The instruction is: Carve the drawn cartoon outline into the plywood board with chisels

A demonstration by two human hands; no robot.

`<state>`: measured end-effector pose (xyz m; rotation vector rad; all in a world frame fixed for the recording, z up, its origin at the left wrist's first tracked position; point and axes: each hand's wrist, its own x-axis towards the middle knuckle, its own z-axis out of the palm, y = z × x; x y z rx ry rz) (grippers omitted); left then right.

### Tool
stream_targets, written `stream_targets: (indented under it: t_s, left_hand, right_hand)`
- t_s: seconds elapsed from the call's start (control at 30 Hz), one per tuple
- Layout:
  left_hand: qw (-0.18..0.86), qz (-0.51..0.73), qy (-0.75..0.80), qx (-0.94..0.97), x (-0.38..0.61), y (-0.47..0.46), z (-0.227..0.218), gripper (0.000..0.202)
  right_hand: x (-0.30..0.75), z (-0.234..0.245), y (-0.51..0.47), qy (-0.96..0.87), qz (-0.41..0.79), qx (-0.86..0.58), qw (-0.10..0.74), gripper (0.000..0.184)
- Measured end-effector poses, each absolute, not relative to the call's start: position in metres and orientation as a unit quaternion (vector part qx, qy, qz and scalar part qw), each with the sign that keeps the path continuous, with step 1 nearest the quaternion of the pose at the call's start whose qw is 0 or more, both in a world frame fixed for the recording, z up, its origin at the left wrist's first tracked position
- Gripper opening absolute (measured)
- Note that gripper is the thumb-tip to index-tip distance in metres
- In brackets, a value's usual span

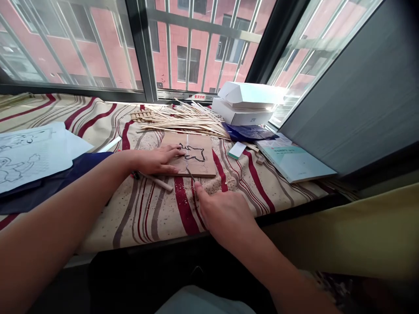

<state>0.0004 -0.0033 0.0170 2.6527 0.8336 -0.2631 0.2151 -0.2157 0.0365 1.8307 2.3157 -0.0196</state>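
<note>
A flat wooden board (pixel 206 168) with a dark animal outline drawn on it lies on the striped cloth. My left hand (pixel 157 159) rests on the board's left part, fingers stretched out flat. My right hand (pixel 225 213) is closed around a thin carving tool (pixel 190 175); its handle is hidden inside the fist. The tool's metal tip touches or nearly touches the board near its front edge, below the outline. Beside my left wrist, a slim stick-like tool (pixel 160 182) lies on the cloth. Small wood crumbs are scattered around the board.
Behind the board lies a heap of thin wooden strips (pixel 193 120). A white box (pixel 244 111) stands by the window, with a book (pixel 294 159) and a white-and-green eraser (pixel 237 150) at right. Drawn sheets (pixel 29 152) lie at left. The cloth-covered ledge ends in front of me.
</note>
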Motion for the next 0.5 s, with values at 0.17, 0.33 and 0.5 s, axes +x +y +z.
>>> stream_targets:
  t_s: [0.17,0.33,0.5]
  left_hand:
    - [0.179,-0.081,0.279,0.94,-0.0022,-0.0013,0.0156,0.097]
    - [0.175,-0.062,0.273,0.944,-0.0044,0.0003,0.0132,0.095]
    - [0.181,-0.079,0.283,0.939,-0.003,-0.0012,0.0147,0.105]
  right_hand:
    - [0.2177,0.0443,-0.2145,0.781,-0.027,0.615,0.103,0.063]
    - [0.2179,0.0464,-0.2155,0.781,-0.036,0.613,0.115,0.064]
    - [0.2169,0.0462,-0.2169,0.787,-0.024,0.609,0.095,0.064]
